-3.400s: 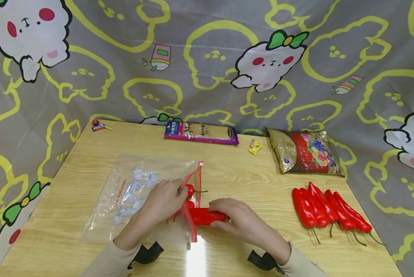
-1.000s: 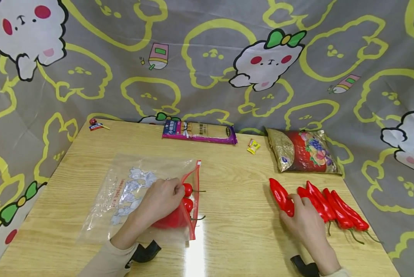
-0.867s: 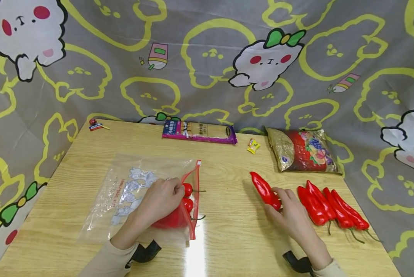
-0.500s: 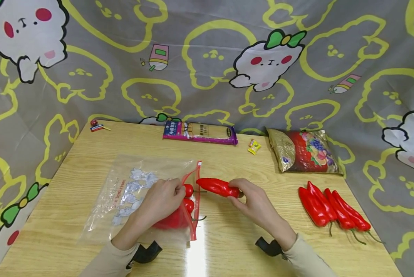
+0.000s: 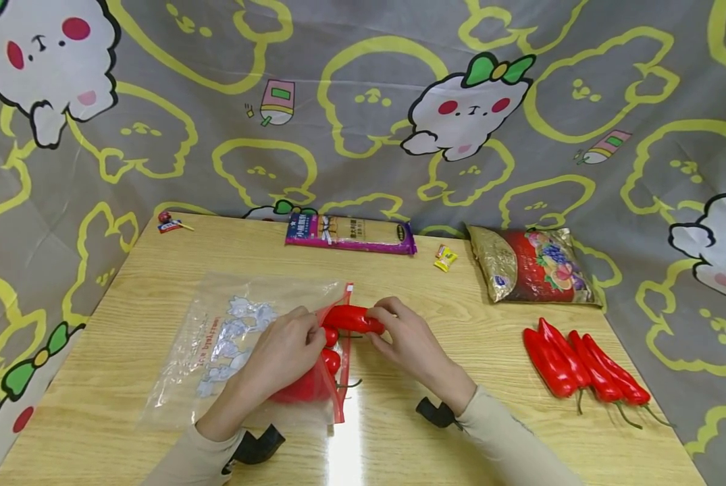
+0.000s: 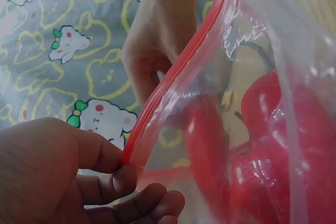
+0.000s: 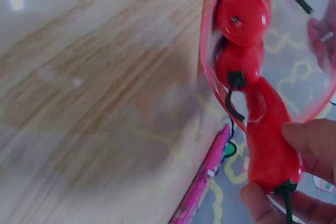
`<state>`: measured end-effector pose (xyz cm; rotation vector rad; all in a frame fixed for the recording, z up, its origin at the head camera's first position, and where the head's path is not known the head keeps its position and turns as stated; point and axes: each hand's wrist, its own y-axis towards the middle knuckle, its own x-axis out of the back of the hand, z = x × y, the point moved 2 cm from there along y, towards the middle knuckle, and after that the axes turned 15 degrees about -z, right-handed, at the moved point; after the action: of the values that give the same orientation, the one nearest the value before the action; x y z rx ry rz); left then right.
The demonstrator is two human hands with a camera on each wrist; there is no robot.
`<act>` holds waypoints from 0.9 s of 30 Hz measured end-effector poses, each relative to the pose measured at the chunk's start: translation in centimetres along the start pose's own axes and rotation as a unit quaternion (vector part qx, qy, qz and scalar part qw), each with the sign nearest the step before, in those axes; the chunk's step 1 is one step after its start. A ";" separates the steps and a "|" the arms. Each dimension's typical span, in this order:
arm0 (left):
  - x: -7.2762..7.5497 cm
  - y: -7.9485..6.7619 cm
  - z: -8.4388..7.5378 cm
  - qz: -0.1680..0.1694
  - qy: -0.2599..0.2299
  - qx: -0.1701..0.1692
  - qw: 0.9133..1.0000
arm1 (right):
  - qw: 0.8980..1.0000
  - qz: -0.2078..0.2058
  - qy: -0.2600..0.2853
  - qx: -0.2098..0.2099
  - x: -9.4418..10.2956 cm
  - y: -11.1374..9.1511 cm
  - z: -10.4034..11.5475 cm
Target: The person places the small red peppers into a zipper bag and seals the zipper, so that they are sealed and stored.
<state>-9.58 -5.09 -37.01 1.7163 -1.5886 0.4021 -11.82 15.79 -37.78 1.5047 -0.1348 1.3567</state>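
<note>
A clear zip bag (image 5: 183, 364) with a red zip edge lies on the table, its mouth facing right. With thumb and forefinger, my left hand (image 5: 283, 347) pinches the upper layer at that edge, as the left wrist view of the hand (image 6: 47, 166) shows. Several red peppers (image 7: 244, 17) are inside, stems toward the mouth. My right hand (image 5: 414, 344) grips another red pepper (image 5: 353, 318) near its stem end; its pointed end is within the bag's mouth, above the others. The right wrist view shows this pepper's green stem (image 7: 286, 198) between the fingers.
Several more red peppers (image 5: 581, 371) lie in a row at the right. Along the back are a purple-edged noodle pack (image 5: 350, 234), a yellow-wrapped candy (image 5: 445, 258) and a gold-and-red bag (image 5: 539, 264). A lollipop (image 5: 171, 221) lies at the far left corner.
One pepper has gone into the zip bag. My right hand has picked another from the row and carried it left into the bag's mouth. My left hand keeps its pinch on the edge.
</note>
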 end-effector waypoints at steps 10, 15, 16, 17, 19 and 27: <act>0.0 0.0 0.0 -0.016 0.001 -0.010 1.000 | 0.998 -0.001 0.021 0.051 -3.2 1.1 1.3; 0.0 0.1 0.0 -0.024 0.007 -0.013 1.000 | 0.997 -0.030 -0.009 0.069 -4.0 1.8 2.3; 0.1 0.1 0.0 -0.026 0.008 -0.015 1.000 | 0.997 -0.032 -0.016 0.070 -4.2 1.9 2.4; 0.1 0.1 0.0 -0.028 0.009 -0.017 0.999 | 0.997 -0.032 -0.023 0.071 -4.3 2.0 2.6; 0.1 0.1 0.1 -0.033 0.009 -0.024 0.999 | 0.997 -0.026 -0.033 0.069 -4.6 2.2 2.8; 0.2 0.3 0.2 -0.038 0.010 -0.041 0.998 | 0.995 -0.012 -0.044 0.085 -5.8 2.2 3.3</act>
<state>-9.87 -5.39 -36.89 1.6985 -1.4999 0.3121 -13.16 9.39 -40.34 1.7041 -0.0568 1.3100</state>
